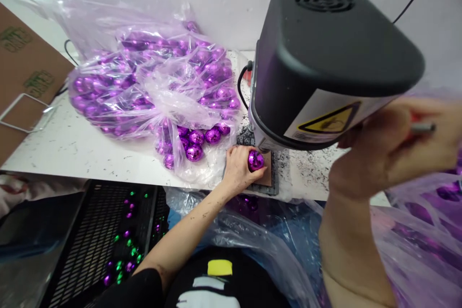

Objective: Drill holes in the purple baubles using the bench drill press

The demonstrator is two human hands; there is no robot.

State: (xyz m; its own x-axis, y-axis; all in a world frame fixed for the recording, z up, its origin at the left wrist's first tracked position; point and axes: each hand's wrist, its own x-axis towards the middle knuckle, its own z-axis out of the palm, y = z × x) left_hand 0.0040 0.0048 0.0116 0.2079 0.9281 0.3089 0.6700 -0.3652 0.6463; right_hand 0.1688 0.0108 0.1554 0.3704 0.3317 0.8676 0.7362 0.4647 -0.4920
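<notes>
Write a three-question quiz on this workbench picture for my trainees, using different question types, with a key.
1. Multiple choice: what does the bare left hand hold?
a) a clear plastic bag
b) a shiny purple faceted ball
c) a brown cardboard box

2. True or false: a yellow warning triangle with a black border is on the rounded black machine housing.

3. Fill in: at lower left, purple and ____ shiny balls lie on black mesh.

Key: 1. b; 2. true; 3. green.

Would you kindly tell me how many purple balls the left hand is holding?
1: the faceted purple ball in the left hand, beside the thumb; others may be hidden.
</notes>
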